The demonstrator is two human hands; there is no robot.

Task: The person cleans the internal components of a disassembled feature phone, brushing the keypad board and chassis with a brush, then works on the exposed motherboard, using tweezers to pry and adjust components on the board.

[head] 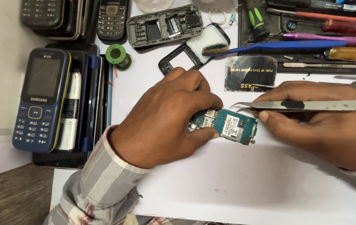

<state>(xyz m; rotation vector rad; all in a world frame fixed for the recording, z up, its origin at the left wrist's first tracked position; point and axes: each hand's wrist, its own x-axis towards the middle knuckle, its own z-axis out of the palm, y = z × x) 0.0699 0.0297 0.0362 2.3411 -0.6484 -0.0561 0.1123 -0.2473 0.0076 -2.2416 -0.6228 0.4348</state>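
My left hand (167,116) pinches a small blue-green phone circuit board (230,125) against the white work surface (236,183), thumb and fingers on its left end. My right hand (319,125) grips metal tweezers (303,105) that lie across its fingers, curved tip pointing left, just above the board's upper edge. Whether the tip touches the board is unclear.
A blue keypad phone (40,100) lies on a stack of phones at left. Behind the hands are a grey phone back shell (163,27), a black front frame (194,52), a toothbrush (269,46), a green solder spool (116,54) and a tray of screwdrivers (311,25).
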